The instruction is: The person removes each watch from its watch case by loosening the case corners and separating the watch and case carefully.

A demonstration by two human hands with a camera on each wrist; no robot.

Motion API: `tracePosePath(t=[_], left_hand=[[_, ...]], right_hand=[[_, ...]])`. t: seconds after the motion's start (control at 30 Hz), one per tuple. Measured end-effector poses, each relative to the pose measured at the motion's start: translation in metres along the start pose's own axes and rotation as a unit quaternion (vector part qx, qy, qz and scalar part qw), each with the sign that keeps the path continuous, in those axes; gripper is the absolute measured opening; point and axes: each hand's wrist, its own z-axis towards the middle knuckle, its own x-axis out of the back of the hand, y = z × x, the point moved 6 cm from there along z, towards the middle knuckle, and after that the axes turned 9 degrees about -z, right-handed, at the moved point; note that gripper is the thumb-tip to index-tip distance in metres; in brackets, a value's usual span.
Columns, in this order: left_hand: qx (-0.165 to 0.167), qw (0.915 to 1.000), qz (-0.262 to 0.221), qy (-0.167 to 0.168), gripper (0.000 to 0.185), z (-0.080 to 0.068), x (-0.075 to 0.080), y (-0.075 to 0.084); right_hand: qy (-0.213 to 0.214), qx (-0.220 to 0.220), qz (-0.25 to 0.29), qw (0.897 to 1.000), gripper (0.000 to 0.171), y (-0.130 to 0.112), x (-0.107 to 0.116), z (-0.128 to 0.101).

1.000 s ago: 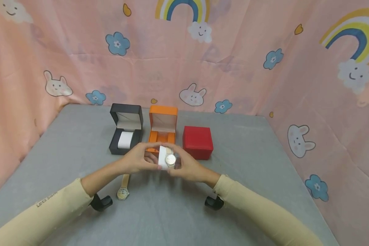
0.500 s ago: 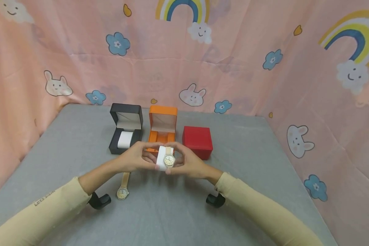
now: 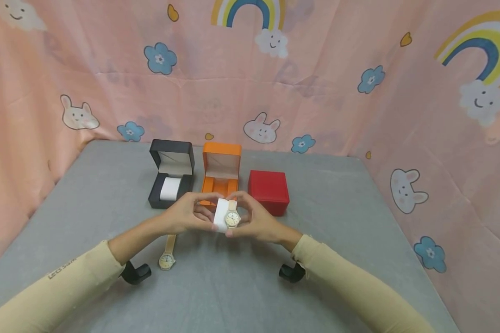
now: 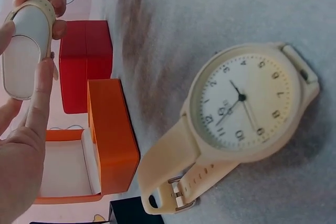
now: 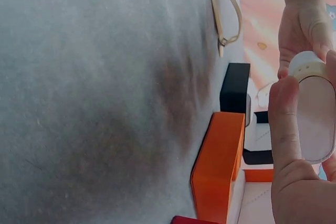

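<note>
1. Lower left of the head view: a spare watch (image 3: 167, 256) lies flat on the table (image 3: 337, 222).
2. Mid-frame: left hand (image 3: 187, 215) and right hand (image 3: 256, 222) both pinch a white cushion (image 3: 220, 215) with a watch (image 3: 232, 217) strapped round it.
3. Next, judging by this: seat it in the open orange box (image 3: 220, 178).
4. The buckle is hidden.

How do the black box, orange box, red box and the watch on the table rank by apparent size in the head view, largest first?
1. Black box and orange box, both open: too alike to rank.
2. Red box, closed.
3. Watch, smallest, though nearest the camera.
</note>
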Motion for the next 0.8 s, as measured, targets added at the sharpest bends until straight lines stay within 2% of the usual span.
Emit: tracePosePath(t=[0.17,0.47,0.8], left_hand=[[-0.004,1.0000,0.006,0.005,0.079,0.001,-0.001,-0.004],[-0.022,0.9990,0.008,0.038,0.078,0.007,-0.002,-0.008],[-0.009,0.9988,0.024,0.041,0.079,0.007,-0.002,-0.002]], right_hand=[[0.010,0.011,0.001,1.000,0.070,0.003,0.001,-0.001],[0.027,0.031,-0.014,0.999,0.074,0.001,0.002,-0.001],[0.020,0.031,-0.007,0.999,0.077,-0.007,0.002,-0.002]])
